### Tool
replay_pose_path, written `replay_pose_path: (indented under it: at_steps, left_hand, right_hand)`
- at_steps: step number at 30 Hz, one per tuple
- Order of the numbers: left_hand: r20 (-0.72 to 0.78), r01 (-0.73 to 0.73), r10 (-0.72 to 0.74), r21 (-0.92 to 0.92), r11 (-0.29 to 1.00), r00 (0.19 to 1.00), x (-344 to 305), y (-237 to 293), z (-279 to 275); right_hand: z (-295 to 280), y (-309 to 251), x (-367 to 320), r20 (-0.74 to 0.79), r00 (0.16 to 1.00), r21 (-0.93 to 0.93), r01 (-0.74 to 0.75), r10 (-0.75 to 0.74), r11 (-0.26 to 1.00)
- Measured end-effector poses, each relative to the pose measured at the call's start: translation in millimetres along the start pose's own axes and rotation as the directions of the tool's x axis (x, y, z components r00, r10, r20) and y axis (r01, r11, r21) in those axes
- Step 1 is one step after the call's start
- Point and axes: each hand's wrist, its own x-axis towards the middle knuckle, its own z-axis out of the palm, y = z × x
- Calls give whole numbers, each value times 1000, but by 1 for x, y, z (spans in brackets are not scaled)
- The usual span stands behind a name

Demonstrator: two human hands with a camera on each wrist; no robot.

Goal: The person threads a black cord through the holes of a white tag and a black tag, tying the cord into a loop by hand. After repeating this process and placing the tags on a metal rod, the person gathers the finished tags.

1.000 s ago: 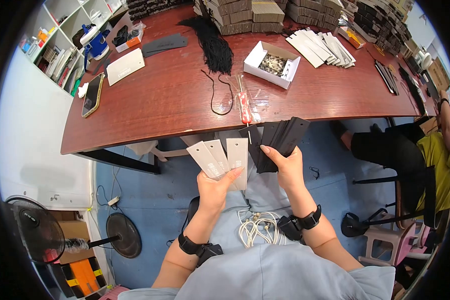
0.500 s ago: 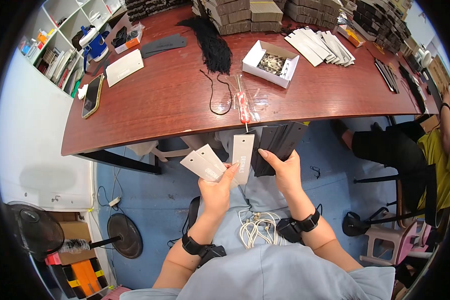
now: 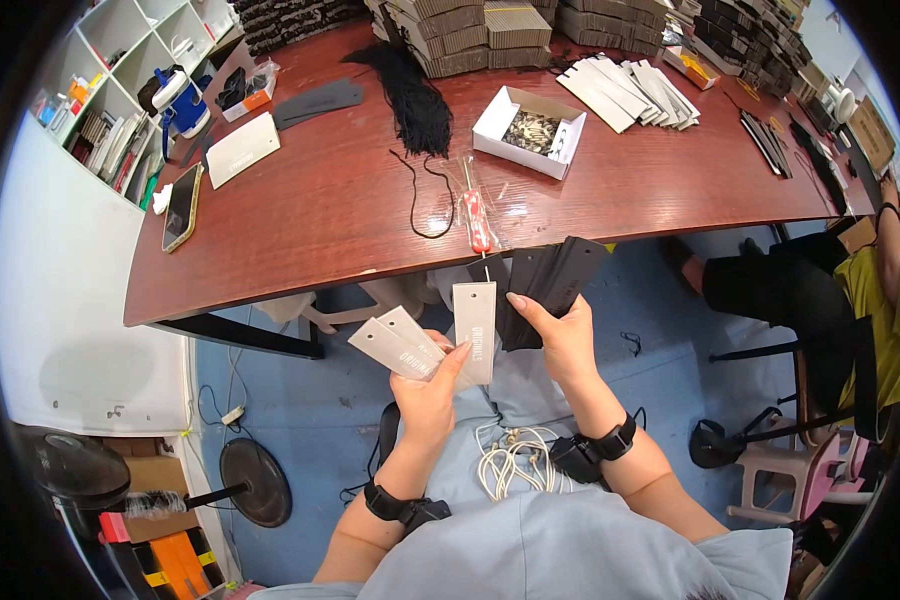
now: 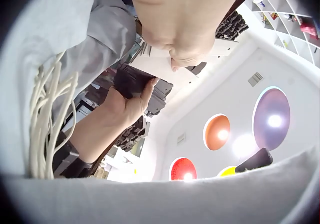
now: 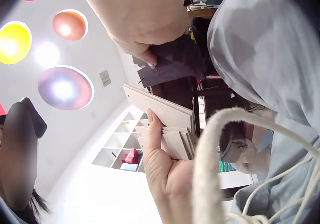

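Note:
Several pale printed cards (image 3: 474,330), each with a small hole near one end, are fanned in my left hand (image 3: 427,392), which grips them with the thumb on top. My right hand (image 3: 570,345) holds a fanned bundle of black cards (image 3: 558,275), thumb across their face. Both sets are held side by side just off the table's front edge. In the right wrist view the pale cards (image 5: 165,108) lie below the dark ones (image 5: 172,61). A red-handled tool (image 3: 477,222) rests at the table edge, its thin shaft reaching over a black card.
On the table (image 3: 300,220) are a white box of small metal parts (image 3: 530,130), black cords (image 3: 410,100), spread pale strips (image 3: 630,95), stacked bundles (image 3: 460,40) and a phone (image 3: 182,208). Another person (image 3: 875,280) sits at the right. A fan (image 3: 255,480) stands at lower left.
The two pale cards at the left of the fan have tilted further left, and the single upright one has spread away from them. The black bundle stays in my right hand.

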Motion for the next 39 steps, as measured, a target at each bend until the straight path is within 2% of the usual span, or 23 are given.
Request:
replay_pose_path:
  at_steps: [3, 7, 13, 21, 24, 27, 28, 30, 31, 32, 34, 36, 39]
  left_hand:
    - [-12, 62, -62, -2, 998, 998, 0, 3, 1]
    - [-35, 36, -36, -18, 999, 999, 0, 3, 2]
    - [-65, 86, -84, 31, 996, 994, 1, -1, 1]
    - [-93, 30, -24, 67, 997, 995, 0, -11, -1]
    - [-116, 40, -33, 58, 998, 993, 0, -11, -2]
    - [-138, 44, -38, 38, 998, 990, -1, -7, -4]
    - [-140, 43, -38, 38, 998, 989, -2, -5, -6]
    - [-88, -21, 26, 56, 998, 996, -7, -1, -7]
    - [-88, -17, 21, 56, 998, 996, -10, 1, -6]
    - [-37, -3, 5, 53, 999, 999, -13, 3, -6]
    - [12, 5, -6, 51, 999, 1000, -15, 4, -4]
    - [26, 111, -110, -53, 992, 994, -16, 4, -3]
    - [38, 167, -164, -98, 981, 986, -16, 3, -5]
  right_hand:
    - [1, -2, 0, 10, 1000, 3, -16, 16, 1000]
    - [1, -1, 0, 17, 1000, -1, -12, 12, 1000]
    - [0, 0, -4, 3, 1000, -26, -9, 9, 1000]
    - [0, 1, -5, 4, 1000, -33, -3, 3, 999]
    - [-3, 4, -4, -48, 998, -72, 27, -30, 997]
    - [-6, -5, -9, -213, 970, -61, 110, -120, 992]
    - [-4, -10, -13, -211, 970, -61, 109, -120, 992]
    - [-3, -18, -24, -119, 984, -97, 121, -132, 988]
    - [-6, -18, -28, 43, 998, -143, 42, -36, 989]
    - [-7, -14, -30, 138, 989, -249, 79, -46, 965]
    - [2, -17, -35, 171, 984, -190, -5, 38, 982]
    - [3, -19, -33, 171, 983, -142, -37, 61, 989]
    - [3, -21, -31, 178, 980, -70, -77, 89, 995]
